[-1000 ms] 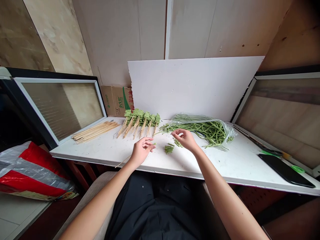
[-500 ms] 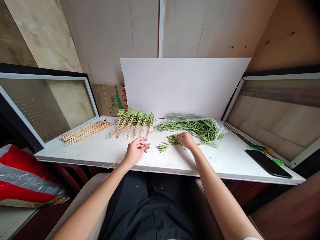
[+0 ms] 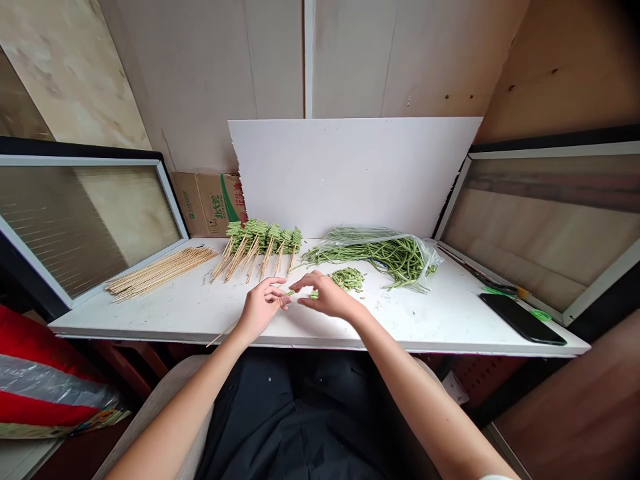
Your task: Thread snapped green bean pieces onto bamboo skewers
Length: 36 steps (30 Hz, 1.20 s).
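The left hand [image 3: 261, 309] has a pinching grip on a thin stick [image 3: 220, 335], left of the bag of long beans [image 3: 395, 253]. The right hand [image 3: 327, 300] meets the stick's tip with its grip pressed together. What it pinches is too small to tell. I think a bean bit is going on, and it needs a straight push.

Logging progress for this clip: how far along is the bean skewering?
Done: a row of loaded skewers at the back. In hand: left hand grips a skewer, right hand meets its tip. Left: cut pieces, bare sticks, bagged long beans.
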{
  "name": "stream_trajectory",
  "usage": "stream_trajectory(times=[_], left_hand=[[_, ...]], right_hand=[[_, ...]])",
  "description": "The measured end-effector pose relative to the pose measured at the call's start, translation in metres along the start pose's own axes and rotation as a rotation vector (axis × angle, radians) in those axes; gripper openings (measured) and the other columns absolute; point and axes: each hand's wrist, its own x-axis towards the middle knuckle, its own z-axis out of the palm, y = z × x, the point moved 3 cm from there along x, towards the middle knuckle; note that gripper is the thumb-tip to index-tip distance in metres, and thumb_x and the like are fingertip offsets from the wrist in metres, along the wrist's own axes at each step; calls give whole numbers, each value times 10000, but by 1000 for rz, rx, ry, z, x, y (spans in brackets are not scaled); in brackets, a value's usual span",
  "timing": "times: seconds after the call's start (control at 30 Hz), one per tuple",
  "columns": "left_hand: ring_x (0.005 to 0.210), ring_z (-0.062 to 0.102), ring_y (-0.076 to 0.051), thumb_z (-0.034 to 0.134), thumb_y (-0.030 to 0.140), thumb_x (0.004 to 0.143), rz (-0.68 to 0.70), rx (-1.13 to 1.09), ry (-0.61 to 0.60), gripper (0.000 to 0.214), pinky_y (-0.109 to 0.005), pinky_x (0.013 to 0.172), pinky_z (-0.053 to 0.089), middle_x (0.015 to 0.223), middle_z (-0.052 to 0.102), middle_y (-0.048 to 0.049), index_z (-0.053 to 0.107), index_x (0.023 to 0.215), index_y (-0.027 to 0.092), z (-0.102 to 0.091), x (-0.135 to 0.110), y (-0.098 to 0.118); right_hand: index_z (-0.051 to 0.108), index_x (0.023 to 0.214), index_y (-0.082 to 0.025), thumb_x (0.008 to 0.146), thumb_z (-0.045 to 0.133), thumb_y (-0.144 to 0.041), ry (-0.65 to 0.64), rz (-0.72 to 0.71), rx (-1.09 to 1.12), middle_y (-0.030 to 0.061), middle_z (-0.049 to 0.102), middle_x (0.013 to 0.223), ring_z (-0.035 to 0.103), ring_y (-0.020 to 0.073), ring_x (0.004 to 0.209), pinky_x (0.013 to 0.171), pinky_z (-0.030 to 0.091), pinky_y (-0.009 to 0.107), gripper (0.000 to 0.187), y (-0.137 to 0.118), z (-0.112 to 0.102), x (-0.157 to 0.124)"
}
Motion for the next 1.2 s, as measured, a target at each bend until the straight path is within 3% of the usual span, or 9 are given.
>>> stream_trajectory(times=[0.13, 0.4, 0.6, 0.77, 1.0, 1.2], left_hand=[[672, 754, -224, 896, 498, 758, -37, -6, -36, 623, -372, 723, 607, 855, 789, -65, 653, 1232, 175, -1, 1, -3], [746, 772, -240, 897, 432, 753, -22, 13, -72, 603, -383, 770, 619, 880, 793, -73, 673, 1252, 177, -1, 1, -1], [785, 778, -251, 804, 396, 837, 53, 205, -2, 272, -391, 810, 617, 863, 810, -84, 794, 1001, 179, -9, 4, -1], [839, 765, -240, 797, 353, 866, 183, 319, 50, 177, -357, 809, 609, 937, 825, -72, 820, 965, 209, -8, 2, 6], [827, 732, -219, 733, 214, 899, 270, 411, 59, 97, -324, 783, 572, 911, 806, -62, 820, 941, 208, -4, 0, 13], [712, 707, -194, 681, 165, 851, 189, 277, 40, 92, -294, 696, 566, 799, 776, -54, 769, 834, 183, 0, 0, 10]], right_hand=[[793, 1151, -226, 945, 778, -234, 67, -103, -113, 88, 786, 1006, 646, 262, 982, 944, 508, 420, 207, -9, 16, 2], [811, 1049, -234, 988, 741, -334, 90, -173, -97, 89, 759, 945, 611, 257, 936, 891, 489, 386, 137, -7, 18, 3], [778, 1062, -229, 1005, 719, -319, 185, -162, -105, 82, 769, 973, 633, 259, 955, 922, 492, 409, 122, -3, 10, 1], [783, 1057, -238, 989, 739, -355, 190, -206, -124, 82, 745, 924, 607, 262, 927, 862, 499, 399, 142, -1, 16, 1], [746, 1022, -235, 1011, 693, -240, 233, -204, -142, 82, 711, 916, 570, 264, 931, 856, 487, 393, 54, 0, 22, 1], [738, 963, -228, 996, 593, -94, 295, -182, -50, 78, 699, 888, 539, 268, 941, 846, 464, 400, 201, -4, 32, 0]])
